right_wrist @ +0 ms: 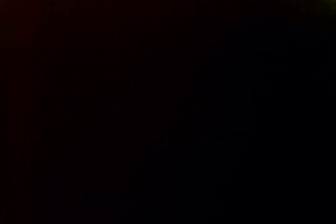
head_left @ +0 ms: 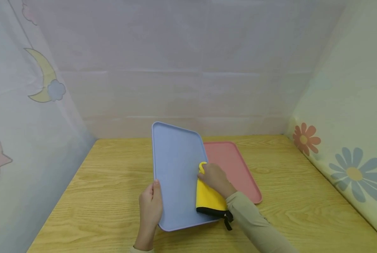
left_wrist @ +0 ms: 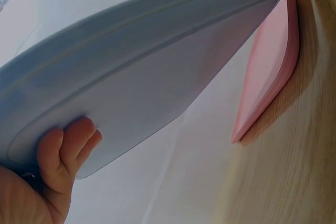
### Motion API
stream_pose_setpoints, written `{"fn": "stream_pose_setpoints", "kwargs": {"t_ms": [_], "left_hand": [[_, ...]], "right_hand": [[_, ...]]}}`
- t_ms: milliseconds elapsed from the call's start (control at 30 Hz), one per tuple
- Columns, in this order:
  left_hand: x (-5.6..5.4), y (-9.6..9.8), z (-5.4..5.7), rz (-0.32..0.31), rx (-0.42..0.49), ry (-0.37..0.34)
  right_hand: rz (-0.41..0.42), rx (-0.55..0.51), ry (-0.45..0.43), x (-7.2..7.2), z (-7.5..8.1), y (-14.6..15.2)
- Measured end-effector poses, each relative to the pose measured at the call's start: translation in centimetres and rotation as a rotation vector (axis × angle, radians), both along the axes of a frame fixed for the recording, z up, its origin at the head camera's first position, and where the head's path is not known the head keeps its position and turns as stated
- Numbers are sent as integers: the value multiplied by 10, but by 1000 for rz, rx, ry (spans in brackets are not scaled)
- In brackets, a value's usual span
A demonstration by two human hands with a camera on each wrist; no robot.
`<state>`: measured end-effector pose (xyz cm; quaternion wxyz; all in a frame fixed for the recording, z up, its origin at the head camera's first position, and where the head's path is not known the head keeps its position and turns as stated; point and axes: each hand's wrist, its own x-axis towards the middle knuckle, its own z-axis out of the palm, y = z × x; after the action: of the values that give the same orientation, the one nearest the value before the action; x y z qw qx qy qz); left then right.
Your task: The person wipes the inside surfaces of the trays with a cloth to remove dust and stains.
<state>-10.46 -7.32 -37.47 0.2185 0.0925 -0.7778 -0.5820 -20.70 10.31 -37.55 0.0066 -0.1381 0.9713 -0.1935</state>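
Observation:
A blue tray (head_left: pixel 179 168) is held up and tilted over the table, its inner face toward the head view. My left hand (head_left: pixel 150 203) grips its left edge, thumb on the rim; in the left wrist view its fingers (left_wrist: pixel 79 140) press the tray's underside. My right hand (head_left: pixel 216 178) grips a yellow cloth (head_left: pixel 208 195) with a black border and a small black strap, laid against the tray's right side. Behind lies a pink tray (head_left: pixel 232 168) flat on the table, partly covered by the blue one. The right wrist view is almost wholly dark.
The wooden table (head_left: pixel 106 182) reaches back to a pale cloth backdrop (head_left: pixel 175 70). A side wall (head_left: pixel 11 116) with a moon and star stands at left, and one with printed flowers (head_left: pixel 354 174) at right.

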Motion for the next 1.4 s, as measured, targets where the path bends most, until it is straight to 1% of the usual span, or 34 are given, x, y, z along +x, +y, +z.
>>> {"fn": "stream_pose_setpoints", "kwargs": {"t_ms": [200,367,533,733,867,967,1167,1300,1400], "left_hand": [[0,-1,-1,-4,11,-14],[0,-2,0,9,8,-29],[0,-3,0,16,-6,-17],[0,-2,0,20,0,-8],[0,-2,1,1,16,-18],[0,-2,0,-14,30,-23],[-2,0,0,-24,55,-16],[-2,1,0,-30,67,-30],[-1,1,-1,-35,72,-33]], "right_hand": [[45,-52,-7,7,4,-11],[35,-67,-7,11,5,-17],[54,-74,-9,12,7,-23],[84,-100,6,17,14,-32],[107,-102,20,23,20,-41],[139,-84,56,29,25,-49],[197,-44,156,39,34,-61],[241,-2,204,44,37,-66],[273,27,223,48,38,-69]]}}
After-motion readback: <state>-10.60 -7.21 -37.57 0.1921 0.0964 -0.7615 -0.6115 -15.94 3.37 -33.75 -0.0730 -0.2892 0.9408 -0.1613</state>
